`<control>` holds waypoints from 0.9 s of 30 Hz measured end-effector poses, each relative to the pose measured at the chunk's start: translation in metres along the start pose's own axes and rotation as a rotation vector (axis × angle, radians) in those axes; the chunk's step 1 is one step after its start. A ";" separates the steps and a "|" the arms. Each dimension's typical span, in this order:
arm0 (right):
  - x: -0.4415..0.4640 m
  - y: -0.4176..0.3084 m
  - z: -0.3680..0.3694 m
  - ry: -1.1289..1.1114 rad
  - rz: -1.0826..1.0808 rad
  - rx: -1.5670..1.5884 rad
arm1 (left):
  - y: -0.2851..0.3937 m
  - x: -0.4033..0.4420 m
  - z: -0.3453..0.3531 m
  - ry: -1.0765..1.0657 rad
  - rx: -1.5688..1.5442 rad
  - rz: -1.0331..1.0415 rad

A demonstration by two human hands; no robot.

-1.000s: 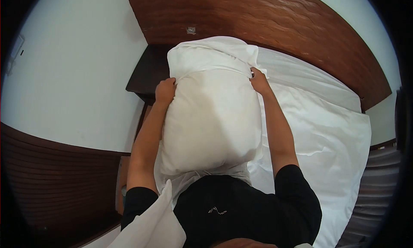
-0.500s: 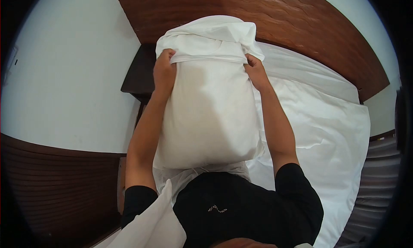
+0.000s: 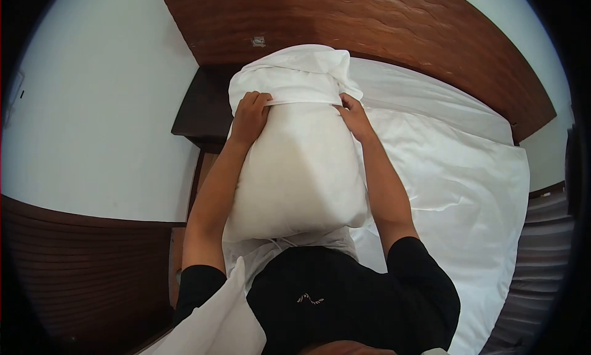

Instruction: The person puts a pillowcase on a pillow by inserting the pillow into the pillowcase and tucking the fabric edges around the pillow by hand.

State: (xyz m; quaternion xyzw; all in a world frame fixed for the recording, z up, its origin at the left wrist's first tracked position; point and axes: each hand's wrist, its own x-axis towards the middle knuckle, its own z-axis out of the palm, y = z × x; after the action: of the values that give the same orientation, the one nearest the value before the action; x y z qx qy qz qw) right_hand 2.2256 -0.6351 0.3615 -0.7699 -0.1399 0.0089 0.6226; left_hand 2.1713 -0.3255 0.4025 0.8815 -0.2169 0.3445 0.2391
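Note:
A plump white pillow (image 3: 295,170) stands in front of my body, its far end inside a bunched white pillowcase (image 3: 295,78). The hem of the pillowcase crosses the pillow between my hands. My left hand (image 3: 251,116) is closed on the hem at the left side, fingers bent over the cloth. At the right side, my right hand (image 3: 352,116) pinches the hem between thumb and fingers. The lower part of the pillow is uncovered and rests close to my black shirt (image 3: 345,293).
To the right lies a bed with a white sheet (image 3: 443,182), below a curved wooden headboard (image 3: 394,28). A dark bedside table (image 3: 203,108) stands at the left by the white wall (image 3: 104,108). White cloth (image 3: 215,312) hangs over my left side.
Both hands and the pillowcase have come lower, nearer my body. My left hand has shifted inward along the hem, and a wall socket now shows above the pillow.

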 end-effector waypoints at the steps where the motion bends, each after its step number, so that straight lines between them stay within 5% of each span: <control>1: -0.009 -0.024 0.006 -0.006 0.040 0.143 | 0.002 0.003 -0.001 -0.009 -0.006 0.019; 11: -0.022 0.000 -0.027 -0.567 0.124 0.265 | -0.019 -0.002 0.010 -0.109 -0.060 -0.247; 17: -0.039 -0.013 0.003 -0.205 -0.120 -0.280 | -0.018 -0.013 0.006 -0.090 0.004 -0.263; 24: -0.070 -0.031 0.033 0.088 -0.034 -0.462 | -0.012 -0.020 -0.006 -0.021 -0.044 -0.236; 27: -0.077 -0.024 0.037 0.207 -0.073 -0.416 | -0.011 -0.031 -0.019 0.010 -0.159 -0.070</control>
State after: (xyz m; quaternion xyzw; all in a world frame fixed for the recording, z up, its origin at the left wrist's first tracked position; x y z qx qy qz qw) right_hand 2.1397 -0.6126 0.3635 -0.8728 -0.1019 -0.1215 0.4615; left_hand 2.1468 -0.2995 0.3894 0.8652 -0.2113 0.3219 0.3213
